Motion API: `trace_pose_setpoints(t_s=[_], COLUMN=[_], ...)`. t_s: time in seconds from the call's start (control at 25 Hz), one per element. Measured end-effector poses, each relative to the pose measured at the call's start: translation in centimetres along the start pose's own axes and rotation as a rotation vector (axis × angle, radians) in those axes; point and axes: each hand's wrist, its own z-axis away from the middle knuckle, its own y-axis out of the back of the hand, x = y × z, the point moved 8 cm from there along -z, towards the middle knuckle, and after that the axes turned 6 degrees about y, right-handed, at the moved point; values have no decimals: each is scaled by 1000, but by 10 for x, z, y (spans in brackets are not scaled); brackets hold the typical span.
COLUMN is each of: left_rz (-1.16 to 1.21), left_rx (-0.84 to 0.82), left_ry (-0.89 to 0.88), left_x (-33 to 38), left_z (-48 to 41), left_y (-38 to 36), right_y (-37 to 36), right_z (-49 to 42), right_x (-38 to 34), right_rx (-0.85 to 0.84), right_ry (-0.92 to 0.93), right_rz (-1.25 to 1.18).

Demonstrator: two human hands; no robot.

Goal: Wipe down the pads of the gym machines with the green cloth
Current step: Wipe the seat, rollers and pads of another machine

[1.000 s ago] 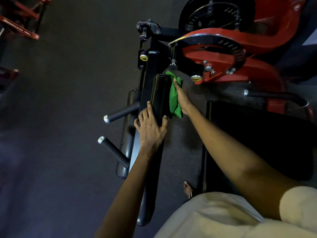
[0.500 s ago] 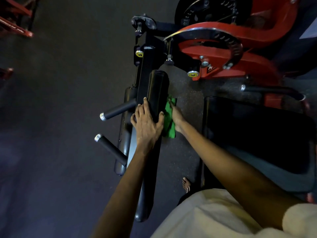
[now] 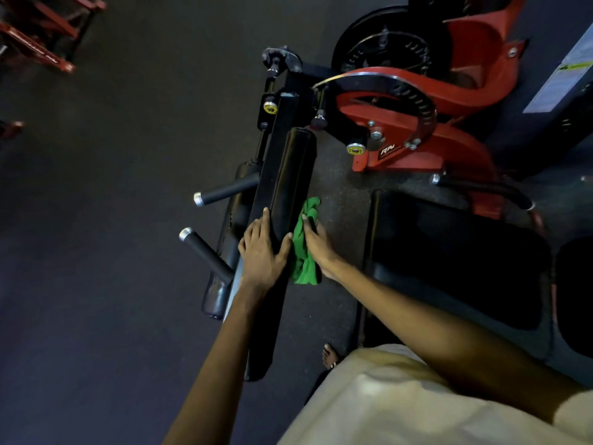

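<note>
A long black roller pad (image 3: 290,175) runs from the machine's pivot toward me. My left hand (image 3: 263,252) lies over the pad about midway, fingers and thumb wrapped round it. My right hand (image 3: 317,245) presses the crumpled green cloth (image 3: 303,245) against the pad's right side, right beside my left thumb. Part of the cloth hangs below the hand. The pad's near end is partly hidden by my left forearm.
A wide black seat pad (image 3: 455,252) lies to the right. The red machine frame (image 3: 417,136) with a black weight plate (image 3: 388,43) stands at the back right. Two black handles (image 3: 205,248) stick out left of the roller. Another red frame (image 3: 38,36) stands far left. A bare foot (image 3: 330,354) rests on the dark floor.
My right hand has slid the green cloth down the pad's right side, from its far end to level with my left hand. The left hand has kept its grip.
</note>
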Motion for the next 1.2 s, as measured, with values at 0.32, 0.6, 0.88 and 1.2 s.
trace_pose_setpoints(t_s=[0.32,0.6,0.88,1.2], left_rz=[49,88,175,149], left_rx=[-72,-54,-127,-141], left_ry=[13,-6,-121,-390], left_x=[-63,-74,-94,-119], left_z=[105,115,123,112], left_y=[4,4,0,12], right_y=[-5,-10,-31,-49], right_z=[33,57,122,163], right_x=[13,33,41,42], right_rx=[53,61,16,151], right_ry=[-21,92,76,158], right_rz=[58,177,221,253])
